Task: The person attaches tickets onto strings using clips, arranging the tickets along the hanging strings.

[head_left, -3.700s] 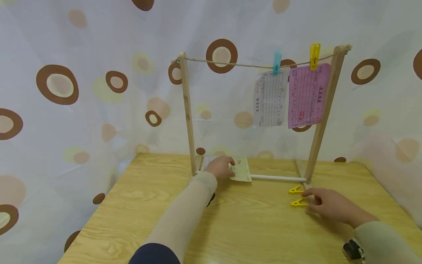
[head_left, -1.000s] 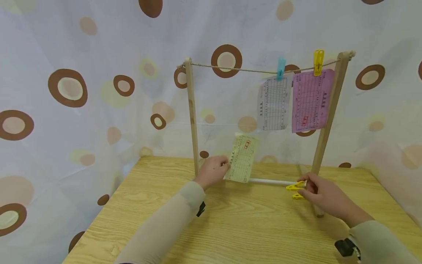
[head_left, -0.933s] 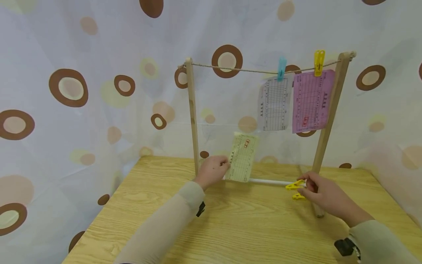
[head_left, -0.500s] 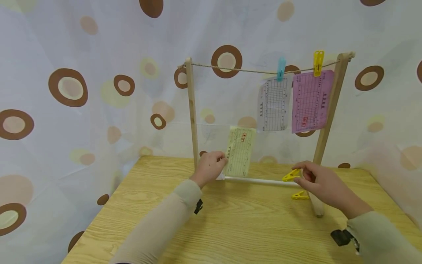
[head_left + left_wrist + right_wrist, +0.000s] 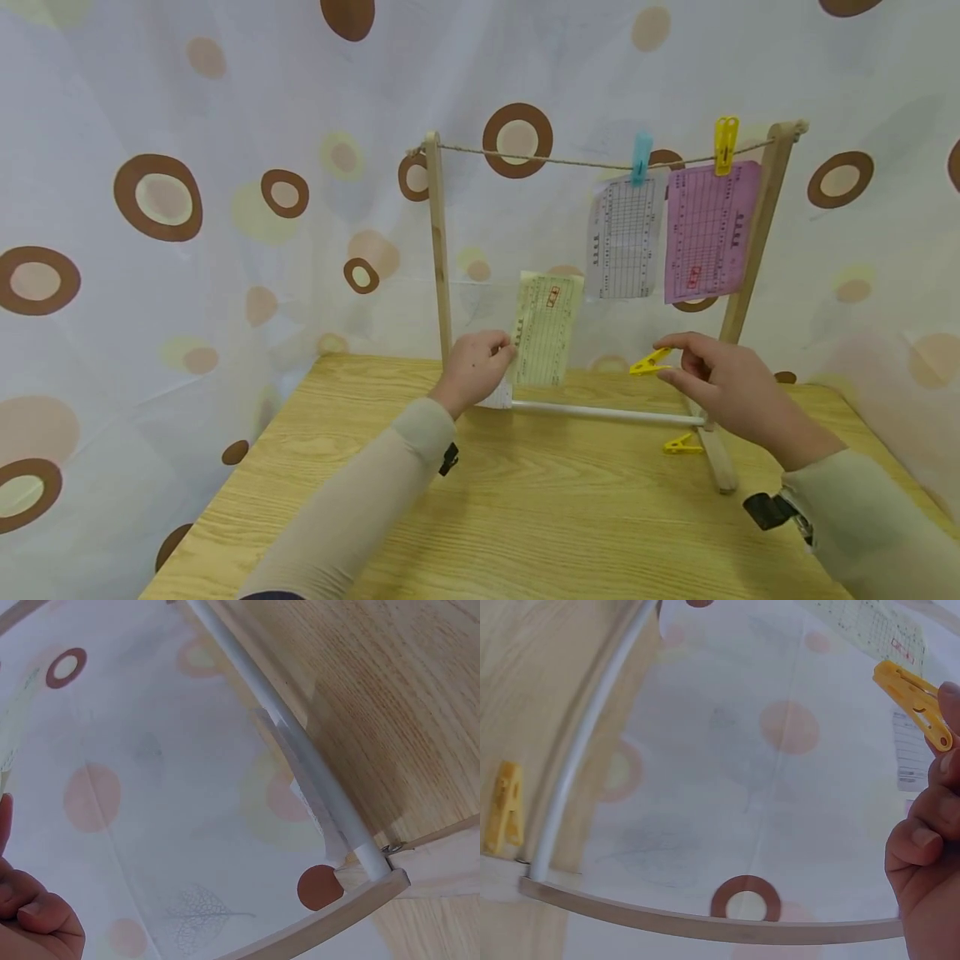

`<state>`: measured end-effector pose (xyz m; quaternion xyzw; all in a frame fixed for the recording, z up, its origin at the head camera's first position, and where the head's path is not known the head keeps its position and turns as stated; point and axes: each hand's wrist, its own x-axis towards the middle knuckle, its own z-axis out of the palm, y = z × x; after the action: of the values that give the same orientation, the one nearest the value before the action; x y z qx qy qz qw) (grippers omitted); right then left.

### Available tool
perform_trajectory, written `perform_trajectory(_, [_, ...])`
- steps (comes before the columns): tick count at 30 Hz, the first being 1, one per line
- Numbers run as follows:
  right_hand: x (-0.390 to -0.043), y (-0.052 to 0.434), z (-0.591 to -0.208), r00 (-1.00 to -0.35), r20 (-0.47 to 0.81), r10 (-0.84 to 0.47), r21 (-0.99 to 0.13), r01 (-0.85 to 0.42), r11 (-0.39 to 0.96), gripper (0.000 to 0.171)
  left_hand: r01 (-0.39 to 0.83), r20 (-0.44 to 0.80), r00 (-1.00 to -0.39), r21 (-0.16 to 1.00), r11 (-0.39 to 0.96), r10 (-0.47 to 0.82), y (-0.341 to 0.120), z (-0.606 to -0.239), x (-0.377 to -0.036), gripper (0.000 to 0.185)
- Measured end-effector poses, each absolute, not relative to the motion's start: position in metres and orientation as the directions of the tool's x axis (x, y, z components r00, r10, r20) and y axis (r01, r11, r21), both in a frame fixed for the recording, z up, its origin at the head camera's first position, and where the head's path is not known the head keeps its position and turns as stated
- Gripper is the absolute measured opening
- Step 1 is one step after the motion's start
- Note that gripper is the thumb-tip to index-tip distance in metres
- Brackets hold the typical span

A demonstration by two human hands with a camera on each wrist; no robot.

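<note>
The left hand (image 5: 474, 371) pinches a yellow slip (image 5: 542, 329) upright (above the tabletop (image 5: 525, 517)), the right hand's (image 5: 716, 385) grip clasping a yellow clip (image 5: 649, 362).

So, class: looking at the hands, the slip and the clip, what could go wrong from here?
The left hand pinches the yellow slip by one edge only, so it may flop or slide free. The right hand pinches the yellow clip at its tail, so it may slip out. Pulling the twine could tip the wooden rack.
</note>
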<state>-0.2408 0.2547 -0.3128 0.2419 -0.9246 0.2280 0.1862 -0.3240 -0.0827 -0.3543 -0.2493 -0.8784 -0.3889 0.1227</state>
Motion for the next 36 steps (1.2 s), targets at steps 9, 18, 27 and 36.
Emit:
perform_trajectory(9, [-0.244,0.243,-0.269,-0.789,0.485,-0.378,-0.243,-0.536,0.809,0.037,0.543,0.438,-0.838,0.611,0.575,0.326,-0.088,-0.338,-0.325,0.032])
perform_trajectory(18, [-0.246,0.226,-0.217,-0.798,0.500,-0.336,-0.233,-0.498,0.835,0.040,0.558,0.457,-0.828,0.605,0.569,0.326,-0.087,-0.321,-0.325,0.038])
perform_trajectory(27, [-0.257,0.196,-0.161,-0.699,0.599,-0.391,-0.085,-0.541,0.837,0.039,0.576,0.480,-0.814,0.586,0.571,0.328,-0.085,-0.306,-0.326,0.036])
perform_trajectory(36, [-0.276,0.175,-0.122,-0.727,0.583,-0.363,-0.124,-0.522,0.844,0.040,0.581,0.501,-0.808,0.592,0.559,0.309,-0.085,-0.287,-0.330,0.029])
